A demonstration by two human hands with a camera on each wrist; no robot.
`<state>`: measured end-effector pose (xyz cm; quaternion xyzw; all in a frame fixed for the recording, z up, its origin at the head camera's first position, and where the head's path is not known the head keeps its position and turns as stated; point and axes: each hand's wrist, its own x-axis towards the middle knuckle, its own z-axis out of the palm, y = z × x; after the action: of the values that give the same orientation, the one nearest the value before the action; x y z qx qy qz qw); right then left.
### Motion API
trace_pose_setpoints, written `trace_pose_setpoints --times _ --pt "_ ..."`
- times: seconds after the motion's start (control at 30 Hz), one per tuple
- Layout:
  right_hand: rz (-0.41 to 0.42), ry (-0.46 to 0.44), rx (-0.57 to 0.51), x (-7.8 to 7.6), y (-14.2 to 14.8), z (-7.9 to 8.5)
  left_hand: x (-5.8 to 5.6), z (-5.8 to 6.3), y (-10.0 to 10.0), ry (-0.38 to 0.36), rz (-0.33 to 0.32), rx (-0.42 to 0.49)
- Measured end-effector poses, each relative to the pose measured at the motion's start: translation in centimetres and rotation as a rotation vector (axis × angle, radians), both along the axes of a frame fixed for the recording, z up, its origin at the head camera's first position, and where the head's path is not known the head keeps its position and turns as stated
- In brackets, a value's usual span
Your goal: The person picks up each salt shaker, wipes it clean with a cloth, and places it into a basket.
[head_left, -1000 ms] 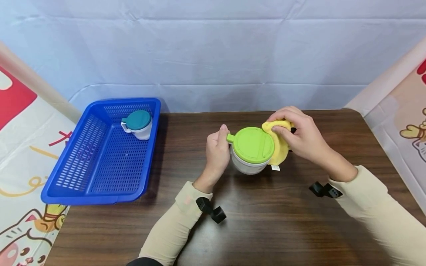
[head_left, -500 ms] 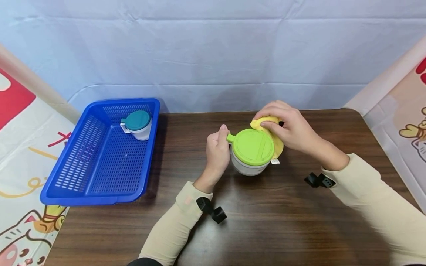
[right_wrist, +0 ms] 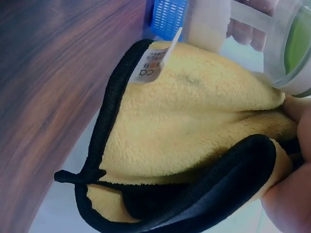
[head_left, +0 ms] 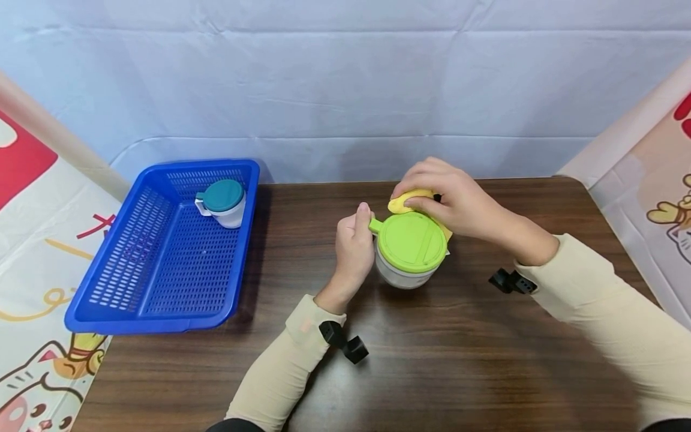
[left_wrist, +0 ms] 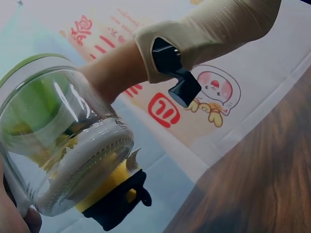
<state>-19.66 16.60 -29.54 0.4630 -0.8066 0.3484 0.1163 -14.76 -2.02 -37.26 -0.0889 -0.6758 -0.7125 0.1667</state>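
A clear glass jar (left_wrist: 73, 136) with a light green lid (head_left: 412, 243) is held by its side handle in my left hand (head_left: 352, 247), thumb up beside the lid's tab. White grainy stuff lies in the jar's bottom, seen in the left wrist view. My right hand (head_left: 445, 195) pinches a yellow cloth (head_left: 411, 200) with black edging against the jar's far side. Much of this cloth (right_wrist: 180, 111) hangs down behind the jar, with a white label (right_wrist: 151, 64) showing in the right wrist view.
On the left stands a blue perforated basket (head_left: 186, 258). A smaller jar with a teal lid (head_left: 224, 195) sits in its far right corner. The brown wooden table (head_left: 464, 360) ends at a pale cloth backdrop (head_left: 345, 90).
My right hand has moved left with the yellow cloth, from the jar's right side round to its far side. The left hand and the jar have hardly moved.
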Motion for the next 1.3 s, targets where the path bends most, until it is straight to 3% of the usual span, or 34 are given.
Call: trace_pose_setpoints --times 0.3,0.57,1.0,1.17,1.3 --pt "0.057 0.128 0.047 0.1 -1.2 0.5 0.0 0.0 0.1 -0.006 0.011 -0.010" --pt "0.107 0.188 0.109 0.2 -1.3 1.3 0.1 0.1 0.3 0.001 -0.023 0.004" --pt "0.127 0.201 0.206 0.1 -1.6 1.7 0.1 -0.5 0.4 -0.006 -0.019 -0.009" --pt "0.105 0.180 0.283 -0.2 -1.6 1.5 0.1 -0.5 0.5 0.007 -0.019 0.001" --pt "0.068 0.178 0.284 -0.4 -0.8 1.4 0.0 -0.4 0.4 0.009 -0.006 0.007"
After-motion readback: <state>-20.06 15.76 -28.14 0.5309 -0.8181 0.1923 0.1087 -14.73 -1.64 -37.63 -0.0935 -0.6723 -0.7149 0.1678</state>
